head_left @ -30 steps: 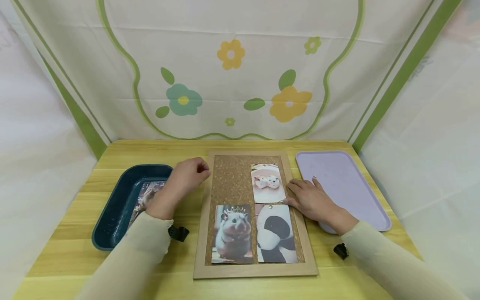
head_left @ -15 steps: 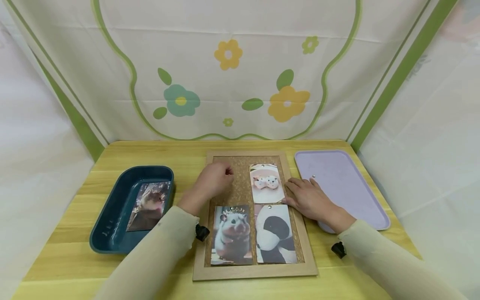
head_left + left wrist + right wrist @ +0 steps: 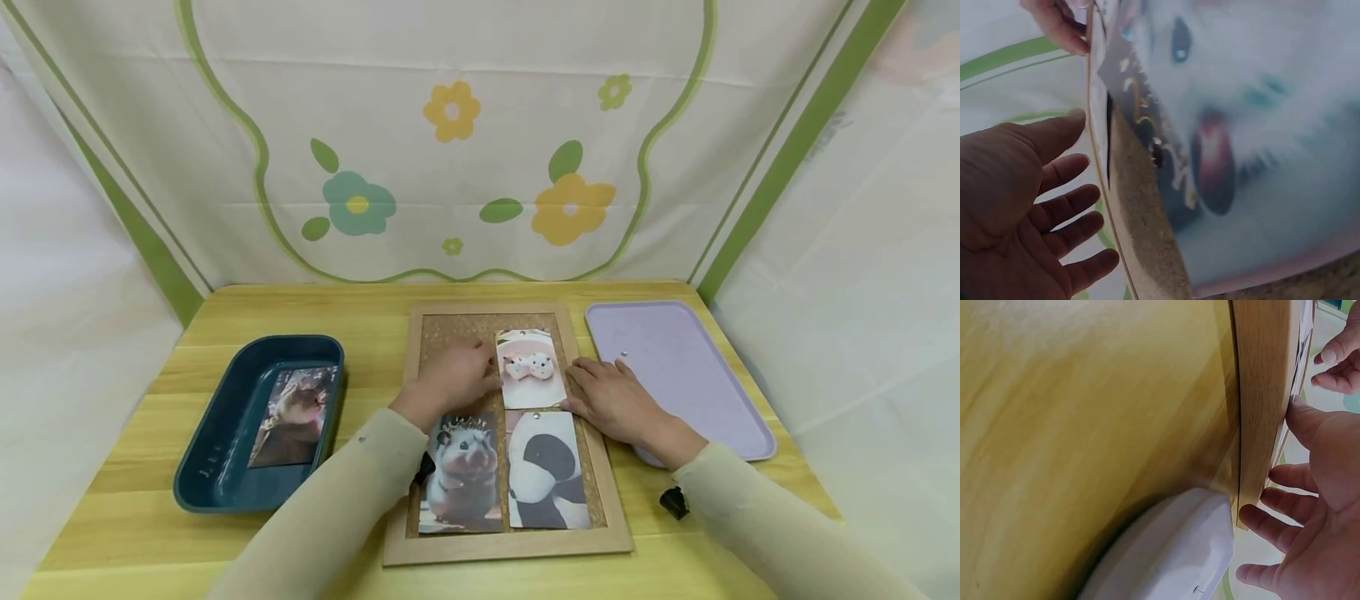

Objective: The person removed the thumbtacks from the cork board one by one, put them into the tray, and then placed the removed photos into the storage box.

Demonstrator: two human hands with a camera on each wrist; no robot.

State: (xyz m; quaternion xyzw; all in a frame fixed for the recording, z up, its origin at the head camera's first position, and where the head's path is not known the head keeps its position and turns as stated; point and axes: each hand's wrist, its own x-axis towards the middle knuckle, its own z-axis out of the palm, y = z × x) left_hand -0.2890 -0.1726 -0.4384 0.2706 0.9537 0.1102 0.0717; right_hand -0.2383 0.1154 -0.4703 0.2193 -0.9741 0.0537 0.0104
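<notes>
1. Nearest, the grey crowned-hamster photo card and black-and-white photo card lie side by side on the wood-framed cork board; a silver pin presumably secures the latter.
2. Beyond, the left hand, loosely open and visibly holding nothing, meets the white-and-pink photo card's left edge; the right hand, spread and gripping nothing, apparently steadies its lower right corner.

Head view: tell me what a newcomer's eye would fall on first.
Probably the cork board mid-table, with the crowned hamster picture at its lower left. Next, the left hand and right hand, on either side of the board's upper-right picture. Then the dark blue tray at left, with another picture inside, and the lilac tray at right.
</notes>
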